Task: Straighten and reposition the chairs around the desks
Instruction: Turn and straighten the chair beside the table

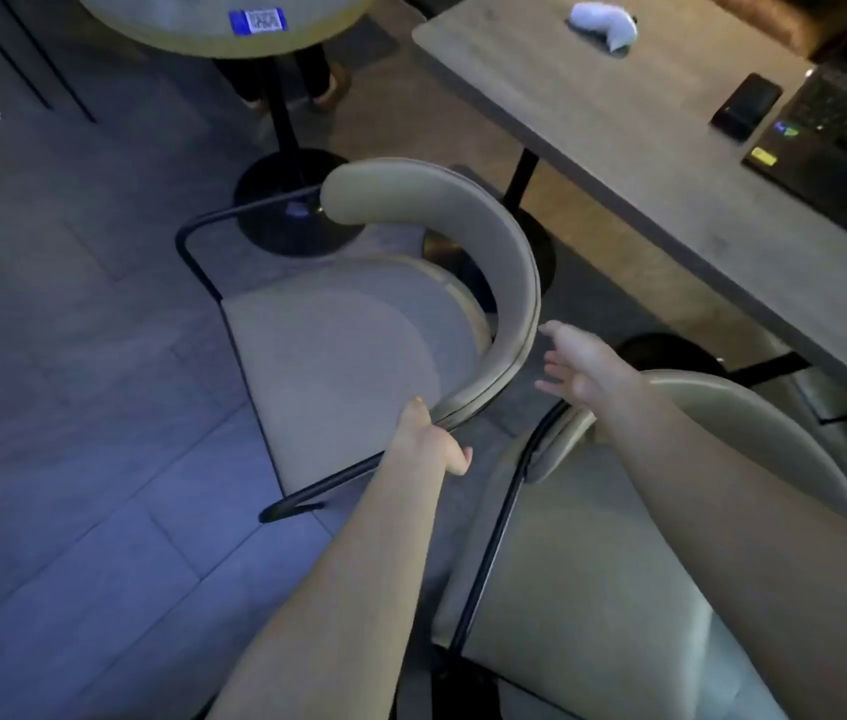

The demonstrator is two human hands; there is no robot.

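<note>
Near armchair [619, 589], lower right of frame: beige seat, black tube frame, curved backrest toward the rectangular tabletop [645, 163]; both forearms pass above it.

Far armchair [338, 345], centre of frame: same pattern, turned askew, its open front facing the lower left and its curved backrest [494, 262] arcing toward the tabletop.

Left hand [429, 441]: grip closed over the lower end of that backrest, thumb on top.

Right hand [580, 368]: grip spread wide, holding nothing, just beside the backrest's outer curve, which lies to its left in the frame.

Judgement: the right hand is nearer the backrest's middle, placed to take it so both hands can turn the chair square to the tabletop.
</note>
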